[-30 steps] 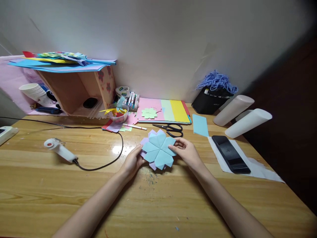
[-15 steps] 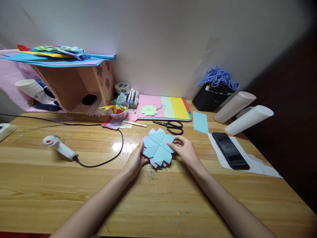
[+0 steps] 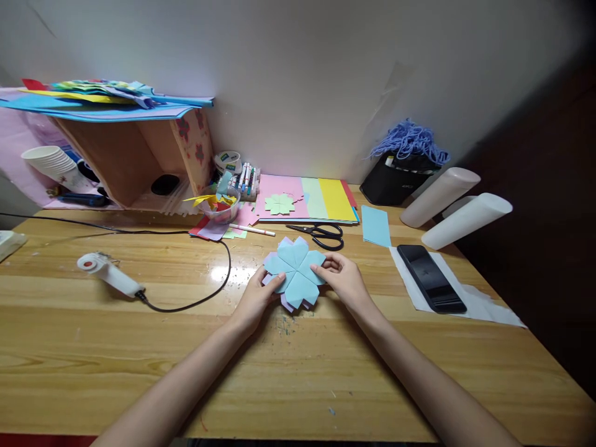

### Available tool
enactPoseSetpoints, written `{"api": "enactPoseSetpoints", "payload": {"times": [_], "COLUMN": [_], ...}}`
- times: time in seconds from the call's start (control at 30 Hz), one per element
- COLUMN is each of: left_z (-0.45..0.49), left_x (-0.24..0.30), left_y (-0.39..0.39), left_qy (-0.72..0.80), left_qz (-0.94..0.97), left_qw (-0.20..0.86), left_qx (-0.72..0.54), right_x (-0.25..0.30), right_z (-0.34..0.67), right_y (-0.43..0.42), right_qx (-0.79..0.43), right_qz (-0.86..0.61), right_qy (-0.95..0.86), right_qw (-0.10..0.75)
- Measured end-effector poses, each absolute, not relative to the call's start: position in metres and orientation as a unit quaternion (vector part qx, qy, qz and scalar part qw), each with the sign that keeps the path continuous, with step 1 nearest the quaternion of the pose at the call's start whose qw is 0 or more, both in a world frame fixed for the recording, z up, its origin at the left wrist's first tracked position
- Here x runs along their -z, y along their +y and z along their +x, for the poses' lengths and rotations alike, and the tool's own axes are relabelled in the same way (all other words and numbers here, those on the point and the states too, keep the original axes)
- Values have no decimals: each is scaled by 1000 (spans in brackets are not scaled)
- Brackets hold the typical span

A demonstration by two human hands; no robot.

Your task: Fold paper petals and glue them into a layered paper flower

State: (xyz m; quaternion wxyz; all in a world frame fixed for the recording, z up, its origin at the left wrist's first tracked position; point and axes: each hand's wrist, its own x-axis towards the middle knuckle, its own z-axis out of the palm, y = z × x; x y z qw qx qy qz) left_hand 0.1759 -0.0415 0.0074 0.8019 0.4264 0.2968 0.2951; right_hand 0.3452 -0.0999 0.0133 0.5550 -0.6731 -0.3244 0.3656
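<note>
**Pale wall (image 3: 298, 68) behind a glossy wooden bench (image 3: 93, 347)**

The wall runs plain and off-white along the bench's far edge. A bright glare (image 3: 218, 274) sits left of the bench's middle. Right of the bench, the room is dark.

Home paper-craft corner against a plain white wall. Glossy wooden counter (image 3: 326, 372) carrying: stack of pink, green and yellow paper sheets (image 3: 321, 202); black-handled scissors (image 3: 321, 234); white corded glue gun (image 3: 109, 273); bundle of marker pens (image 3: 246, 179); clear plastic cup of coloured paper scraps (image 3: 222, 208); light blue folded paper flower (image 3: 295, 270); open cardboard box (image 3: 125, 161) topped with coloured sheets.
</note>
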Motion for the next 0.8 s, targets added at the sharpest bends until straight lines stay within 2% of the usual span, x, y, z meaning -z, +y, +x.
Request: {"api": "enactPoseSetpoints", "payload": {"times": [0.33, 0.8], "left_z": [177, 177], "left_x": [-4, -6], "left_y": [-40, -38], "left_qy": [322, 346], "left_qz": [431, 424], "left_qw": [782, 776], "left_qx": [-315, -315], "right_x": [-14, -19], "right_z": [349, 355], "right_y": [-103, -104], "right_qx": [-289, -361], "right_qz": [-712, -677], "right_qy": [-384, -329], "right_qw": [512, 551]}}
